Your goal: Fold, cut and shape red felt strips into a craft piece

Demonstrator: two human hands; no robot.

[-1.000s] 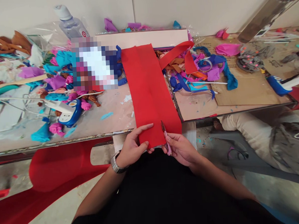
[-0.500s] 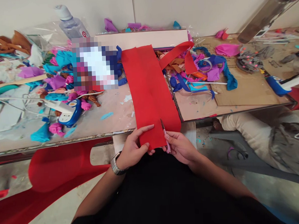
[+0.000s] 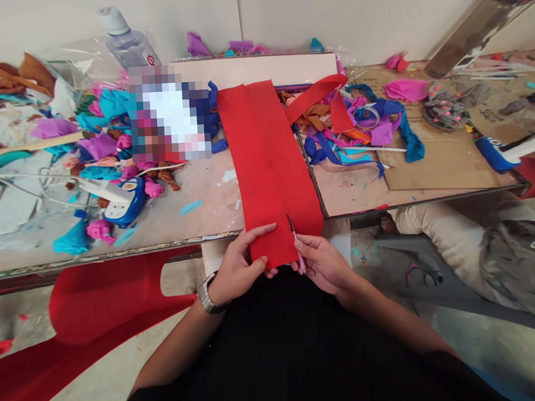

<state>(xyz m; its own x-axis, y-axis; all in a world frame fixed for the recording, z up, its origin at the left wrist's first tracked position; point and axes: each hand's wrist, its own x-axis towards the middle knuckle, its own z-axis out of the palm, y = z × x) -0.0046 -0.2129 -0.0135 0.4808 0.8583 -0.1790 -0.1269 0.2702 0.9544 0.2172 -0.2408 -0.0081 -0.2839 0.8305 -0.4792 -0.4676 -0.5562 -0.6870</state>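
A long red sheet (image 3: 269, 158), paper or cloth I cannot tell, runs down the table and over its front edge towards me. My left hand (image 3: 241, 261), with a metal watch (image 3: 206, 294) at the wrist, grips the sheet's near end, thumb on top and some fingers beneath. My right hand (image 3: 319, 259) is closed around the pink handles of a pair of scissors (image 3: 301, 260). The dark blades point away from me and lie in a cut in the sheet, right of my left fingertips. A loose red strip (image 3: 313, 98) curls at the sheet's far right.
Crumpled coloured scraps (image 3: 104, 122) cover the table's left side, with a plastic bottle (image 3: 129, 43) behind. Blue-and-white power adapters (image 3: 130, 198) sit near the front edge. Cardboard (image 3: 436, 162) lies at right. A red chair (image 3: 106, 298) stands lower left; a seated person's leg (image 3: 435, 233) is at right.
Hardly anything differs; both hands, the scissors and the red sheet keep almost the same place. The view has shifted very slightly.
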